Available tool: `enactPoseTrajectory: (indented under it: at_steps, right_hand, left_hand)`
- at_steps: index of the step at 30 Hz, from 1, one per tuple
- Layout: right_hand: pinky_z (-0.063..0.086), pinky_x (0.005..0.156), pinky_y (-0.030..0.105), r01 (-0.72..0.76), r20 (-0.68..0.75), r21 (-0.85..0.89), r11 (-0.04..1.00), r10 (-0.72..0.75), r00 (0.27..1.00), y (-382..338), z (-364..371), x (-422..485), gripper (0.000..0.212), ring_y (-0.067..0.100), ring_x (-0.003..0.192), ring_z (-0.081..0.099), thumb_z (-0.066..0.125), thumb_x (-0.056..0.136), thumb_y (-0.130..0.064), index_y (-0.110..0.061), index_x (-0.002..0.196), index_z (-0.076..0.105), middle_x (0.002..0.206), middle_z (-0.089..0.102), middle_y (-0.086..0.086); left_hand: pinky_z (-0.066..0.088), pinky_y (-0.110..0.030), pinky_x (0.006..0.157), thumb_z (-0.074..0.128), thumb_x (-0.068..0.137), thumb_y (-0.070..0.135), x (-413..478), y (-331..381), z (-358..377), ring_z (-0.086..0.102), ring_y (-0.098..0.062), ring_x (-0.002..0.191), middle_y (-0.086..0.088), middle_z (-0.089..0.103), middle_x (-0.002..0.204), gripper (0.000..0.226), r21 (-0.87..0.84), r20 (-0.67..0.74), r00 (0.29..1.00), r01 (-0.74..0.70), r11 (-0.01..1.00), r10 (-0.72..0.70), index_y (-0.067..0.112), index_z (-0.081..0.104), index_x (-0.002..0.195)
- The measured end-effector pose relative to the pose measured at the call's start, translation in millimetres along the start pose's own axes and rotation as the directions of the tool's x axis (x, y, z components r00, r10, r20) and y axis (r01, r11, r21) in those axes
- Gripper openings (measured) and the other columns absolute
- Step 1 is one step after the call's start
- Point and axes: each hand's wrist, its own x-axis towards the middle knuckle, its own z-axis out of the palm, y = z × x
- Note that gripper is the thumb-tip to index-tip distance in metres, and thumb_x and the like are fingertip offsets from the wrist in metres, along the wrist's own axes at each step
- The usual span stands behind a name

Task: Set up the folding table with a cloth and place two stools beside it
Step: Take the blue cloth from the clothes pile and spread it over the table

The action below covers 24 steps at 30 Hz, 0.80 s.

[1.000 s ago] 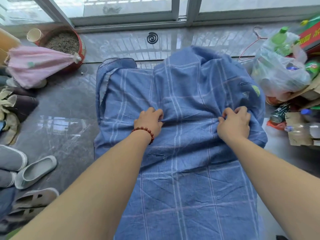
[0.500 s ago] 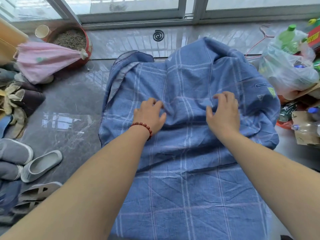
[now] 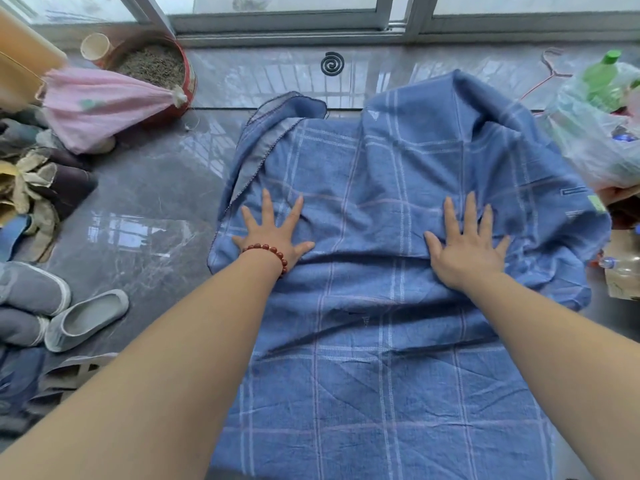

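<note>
I'm on the cloth-spreading step. The blue checked cloth (image 3: 363, 375) is draped over what I take to be the folding tabletop, which it hides completely. Its far half lies bunched, with the far left corner folded back. My left hand (image 3: 273, 233) and right hand (image 3: 467, 247) press flat on it, fingers (image 3: 266, 206) spread wide, pinching nothing. Next I'd sweep both palms outward to flatten the far folds, then fetch the stools, which aren't in sight.

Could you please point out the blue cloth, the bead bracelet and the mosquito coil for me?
blue cloth (image 3: 381, 393): head view, on its flat near part.
bead bracelet (image 3: 266, 247): head view, on the beads atop the wrist.
mosquito coil (image 3: 332, 63): head view, on the spiral's middle.
</note>
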Motion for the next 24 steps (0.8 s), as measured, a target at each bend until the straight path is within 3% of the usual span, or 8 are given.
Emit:
enactPoseTrajectory:
  at_steps: [11,16,20,24]
  right_hand:
    - [0.001,0.110,0.063,-0.033,-0.005,0.039,0.999,0.033,0.999,4.5,23.8,-42.6,0.066,0.023,0.142,-0.022,0.014,0.094,-0.058,-0.034,0.147,-0.015,0.154,-0.029,-0.005]
    - [-0.001,0.111,0.062,-0.069,-0.101,0.036,0.997,0.072,0.992,-8.2,16.6,-49.1,0.063,0.026,0.144,-0.012,0.020,0.095,-0.053,-0.031,0.150,0.000,0.158,-0.013,-0.003]
    - [-0.002,0.113,0.056,0.075,-0.264,0.028,0.997,-0.065,0.962,-34.5,-2.2,-32.8,0.058,0.024,0.145,-0.008,0.025,0.097,-0.045,-0.027,0.150,0.010,0.159,-0.003,-0.004]
    - [0.004,0.115,0.051,0.273,-0.288,0.073,0.959,-0.242,0.927,-61.4,-19.8,-1.8,0.054,0.024,0.146,0.002,0.032,0.098,-0.040,-0.027,0.149,0.018,0.159,0.006,-0.003]
  left_hand:
    - [0.025,-0.067,0.102,0.030,0.086,0.069,-36.5,-2.6,26.7,-0.019,-0.043,0.139,-0.002,-0.037,0.148,0.075,0.010,-0.009,1.000,0.020,1.000,-0.020,0.054,-0.027,0.133]
    - [0.015,-0.071,0.102,0.028,0.085,0.071,-44.8,-5.6,30.5,-0.013,-0.045,0.140,-0.004,-0.037,0.149,0.077,0.034,-0.012,0.999,0.043,0.998,-0.043,0.052,-0.030,0.133]
    - [0.000,-0.075,0.099,0.018,0.081,0.078,-40.3,-1.9,29.7,-0.009,-0.039,0.142,-0.008,-0.019,0.155,0.082,0.147,-0.155,0.987,0.058,0.987,-0.035,0.042,-0.027,0.139]
    - [0.003,-0.064,0.108,0.025,0.089,0.063,-14.3,3.1,15.2,-0.008,-0.028,0.144,-0.006,-0.003,0.157,0.075,0.116,-0.333,0.936,-0.081,0.990,0.116,0.029,-0.007,0.148]
